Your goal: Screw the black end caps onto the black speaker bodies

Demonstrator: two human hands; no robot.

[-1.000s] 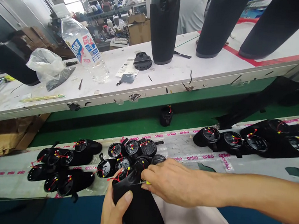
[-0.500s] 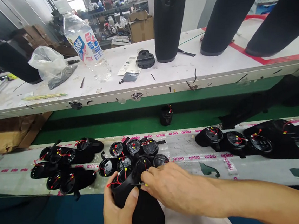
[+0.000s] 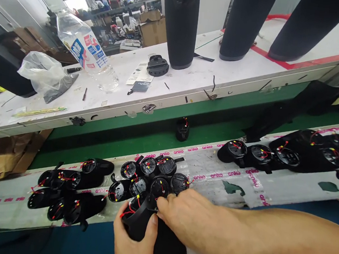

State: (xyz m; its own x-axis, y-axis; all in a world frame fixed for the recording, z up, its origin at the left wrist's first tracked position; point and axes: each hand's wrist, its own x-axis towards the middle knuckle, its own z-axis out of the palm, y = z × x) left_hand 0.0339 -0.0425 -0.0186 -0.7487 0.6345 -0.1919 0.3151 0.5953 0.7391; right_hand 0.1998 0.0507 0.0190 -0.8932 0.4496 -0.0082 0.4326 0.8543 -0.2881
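A black fabric-covered cylinder (image 3: 170, 243) leans in front of me, its open end facing up and away, with red wires showing inside. My left hand (image 3: 134, 239) is wrapped round its left side near the rim, thumb on the near face. At the rim's right side, my right hand (image 3: 185, 212) has its fingers pressed together; what they pinch is hidden. Just beyond stand several similar black cylinders (image 3: 166, 165) with open ends and red and yellow wires.
More cylinders lie on the wrapped shelf at left (image 3: 76, 180) and right (image 3: 288, 156). Above it, a white bench (image 3: 114, 101) holds a plastic bottle (image 3: 84, 49), a plastic bag (image 3: 45, 73), a round black part (image 3: 157, 66) and tall black cylinders (image 3: 181, 28).
The view has shifted slightly, moving the bench items left in the picture. My right hand has turned a little at the rim, and my left hand keeps its hold.
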